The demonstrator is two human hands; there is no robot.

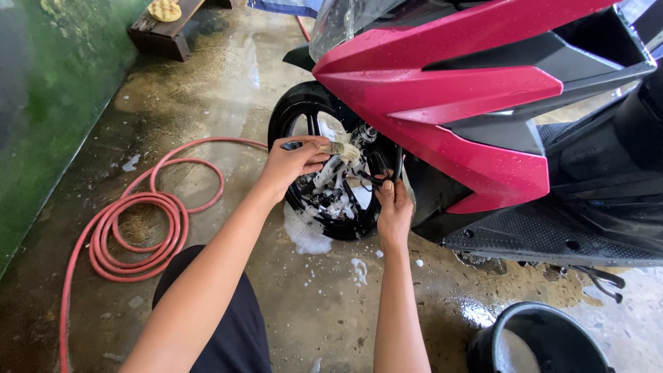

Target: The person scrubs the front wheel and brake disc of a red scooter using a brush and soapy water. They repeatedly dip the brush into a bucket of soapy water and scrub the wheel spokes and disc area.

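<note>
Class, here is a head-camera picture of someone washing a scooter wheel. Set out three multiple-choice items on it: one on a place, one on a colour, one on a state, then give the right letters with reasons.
1. Where does the coiled hose lie?
A. on the wet floor left of the front wheel
B. on the scooter's seat
C. inside the bucket

2. What colour are the scooter's body panels?
A. yellow
B. red
C. white

3. What is the state of the front wheel?
A. dry and dusty
B. taken off the scooter
C. covered in soap foam

Answers:
1 A, the hose loops lie on the concrete to the left.
2 B, the panels are red beside black trim.
3 C, white suds cling to the spokes where the left hand holds a brush and the right hand grips the rim; the black bucket stands apart.
</note>
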